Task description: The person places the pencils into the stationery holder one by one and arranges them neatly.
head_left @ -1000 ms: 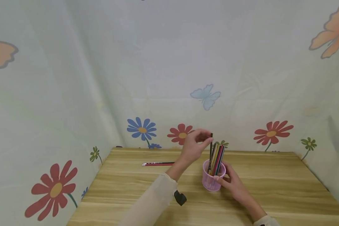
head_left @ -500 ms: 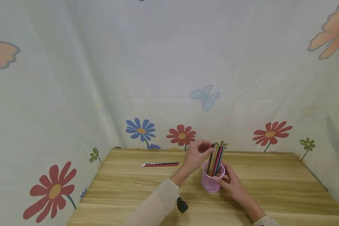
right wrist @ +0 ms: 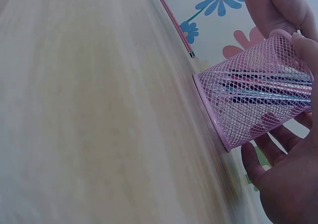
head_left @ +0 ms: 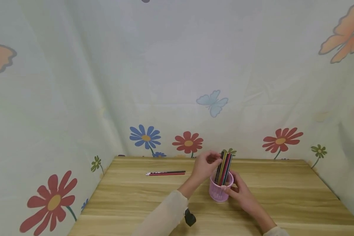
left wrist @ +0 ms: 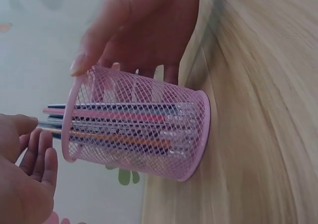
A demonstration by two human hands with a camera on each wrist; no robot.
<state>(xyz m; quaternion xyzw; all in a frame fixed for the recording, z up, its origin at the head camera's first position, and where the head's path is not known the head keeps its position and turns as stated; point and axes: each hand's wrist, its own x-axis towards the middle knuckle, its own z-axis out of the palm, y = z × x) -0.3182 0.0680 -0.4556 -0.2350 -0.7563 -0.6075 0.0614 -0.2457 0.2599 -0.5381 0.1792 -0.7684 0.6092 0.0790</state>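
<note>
A pink mesh pen cup [head_left: 219,193] stands upright on the wooden table, with several pencils [head_left: 224,168] leaning inside it. My right hand [head_left: 244,195] grips the cup from its right side, thumb at the rim and fingers behind the mesh, as the right wrist view also shows. At the pencils' upper ends, my left hand [head_left: 205,166] pinches a dark pencil [left wrist: 45,125] between thumb and finger. That pencil's lower part is down in the cup among the others. Through the mesh in the left wrist view, the bundle's lower ends [left wrist: 176,129] show close to the cup's base.
Two pencils, one black and one red [head_left: 165,174], lie side by side on the wooden table [head_left: 129,196], left of the cup. A pale curtain [head_left: 171,65] printed with flowers and butterflies hangs behind the table and along both sides.
My left hand has moved down, lowering the dark pencil into the cup until its top is about level with the others. My right hand keeps its grip on the cup.
</note>
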